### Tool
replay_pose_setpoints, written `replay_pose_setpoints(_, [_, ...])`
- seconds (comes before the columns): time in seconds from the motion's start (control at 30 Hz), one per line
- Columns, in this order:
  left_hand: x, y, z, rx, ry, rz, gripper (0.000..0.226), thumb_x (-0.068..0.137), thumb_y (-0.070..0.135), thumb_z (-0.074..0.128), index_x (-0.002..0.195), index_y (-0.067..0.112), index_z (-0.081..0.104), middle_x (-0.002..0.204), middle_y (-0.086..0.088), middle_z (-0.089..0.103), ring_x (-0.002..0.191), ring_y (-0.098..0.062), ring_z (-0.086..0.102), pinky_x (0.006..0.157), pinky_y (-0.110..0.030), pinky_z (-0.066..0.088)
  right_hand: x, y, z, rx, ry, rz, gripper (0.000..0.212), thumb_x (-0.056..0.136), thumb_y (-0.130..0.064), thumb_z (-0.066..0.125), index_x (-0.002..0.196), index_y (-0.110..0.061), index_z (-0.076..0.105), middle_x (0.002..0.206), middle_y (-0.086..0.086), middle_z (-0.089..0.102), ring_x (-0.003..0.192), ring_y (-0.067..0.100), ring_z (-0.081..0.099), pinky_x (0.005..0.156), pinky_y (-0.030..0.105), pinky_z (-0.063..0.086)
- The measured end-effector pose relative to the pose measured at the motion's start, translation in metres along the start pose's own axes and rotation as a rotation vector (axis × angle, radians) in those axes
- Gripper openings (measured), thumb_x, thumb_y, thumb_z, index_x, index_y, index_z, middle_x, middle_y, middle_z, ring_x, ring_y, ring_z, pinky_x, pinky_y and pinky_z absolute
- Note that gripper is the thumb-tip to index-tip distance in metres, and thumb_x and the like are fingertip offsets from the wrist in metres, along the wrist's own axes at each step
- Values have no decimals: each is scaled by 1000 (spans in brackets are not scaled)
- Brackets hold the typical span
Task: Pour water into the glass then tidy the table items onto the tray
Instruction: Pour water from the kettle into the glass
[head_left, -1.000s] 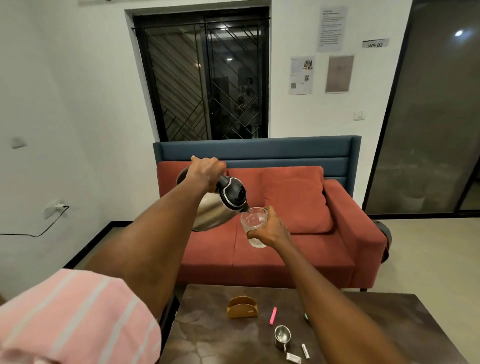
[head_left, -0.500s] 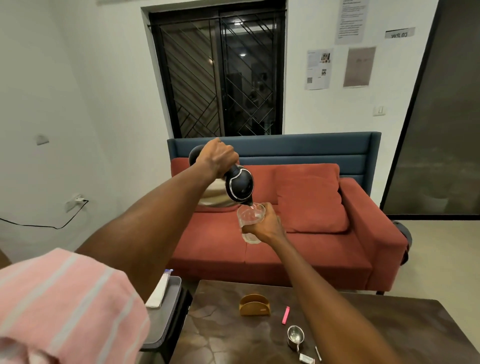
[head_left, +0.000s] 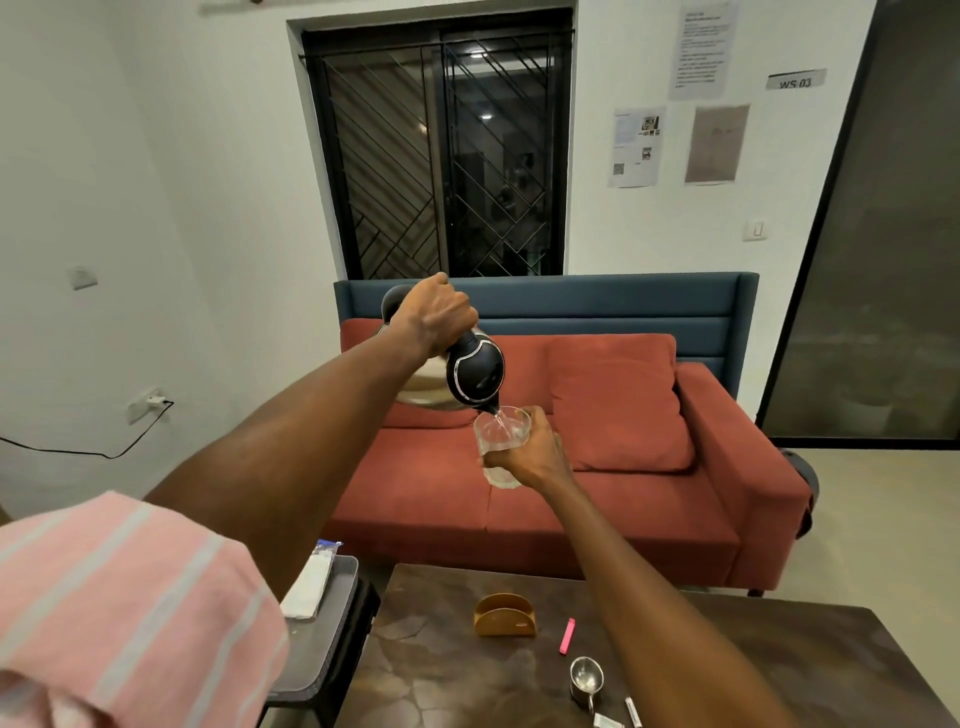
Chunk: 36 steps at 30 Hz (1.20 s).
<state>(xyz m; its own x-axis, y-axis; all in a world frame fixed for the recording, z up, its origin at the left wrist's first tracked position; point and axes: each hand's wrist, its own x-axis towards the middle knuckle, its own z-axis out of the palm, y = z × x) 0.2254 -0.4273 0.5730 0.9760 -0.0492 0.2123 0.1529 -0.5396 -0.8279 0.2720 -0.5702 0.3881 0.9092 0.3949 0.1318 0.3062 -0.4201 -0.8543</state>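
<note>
Since the frame a second ago the kettle (head_left: 470, 371) has tipped further, spout now over the rim of the glass (head_left: 500, 444), and a thin stream runs in; the view has also swung so the tray (head_left: 332, 623) shows.

Nearest, on the bench (head_left: 779, 670): small metal cup (head_left: 586, 680) by the near edge, white sachets (head_left: 621, 716) just beside it, pink stick (head_left: 567, 636) and wooden holder (head_left: 505, 616) toward the far edge. None on the tray yet. The tray sits off the bench's left edge with a white packet (head_left: 311, 584) on it.

Farther out, above the bench's far edge, the right hand (head_left: 530, 449) grips the glass in mid-air, some water visible at the bottom. The left hand (head_left: 434, 314) is wrapped round the kettle handle.

Pour under way, not finished; tidying not started, all of it left.
</note>
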Motion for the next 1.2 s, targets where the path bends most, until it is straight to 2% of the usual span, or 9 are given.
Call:
replay_pose_setpoints(0.5, [2,7,-5,10,57,29,8,90,27,62,95,22,65,94,3,71,88,-19,65,86,-31,39,-5,7,-8,-1,18,16,93,41,-49,87,121,-31,45,118,-6,63,105,24,60,77,33,46])
replay_pose_setpoints(0.67, [4,6,-7,4,65,23,5,89,24,62,92,23,66,93,4,71,89,-19,66,86,-32,39,-5,6,-10,12,36,13,89,40,-49,88,117,-32,46,115,-7,64,103,22,62,78,33,48])
replay_pose_setpoints(0.83, [4,5,-11,2,75,20,6,90,23,59,90,24,65,93,4,70,90,-18,65,86,-31,38,-3,5,-12,4,42,16,92,42,-49,88,121,-32,45,118,-5,63,105,23,60,77,32,44])
replay_pose_setpoints(1.0, [4,5,-14,26,89,23,8,91,23,58,92,23,66,94,3,70,91,-18,64,87,-31,38,-5,4,-14,-2,47,32,94,39,-52,87,120,-33,44,117,-7,63,105,23,61,82,35,49])
replay_pose_setpoints(1.2, [2,6,-17,6,93,13,7,91,23,58,91,23,65,94,3,70,91,-18,65,87,-31,38,-9,4,-18,-5,46,48,93,36,-57,84,117,-34,46,115,-8,63,104,22,61,76,32,43])
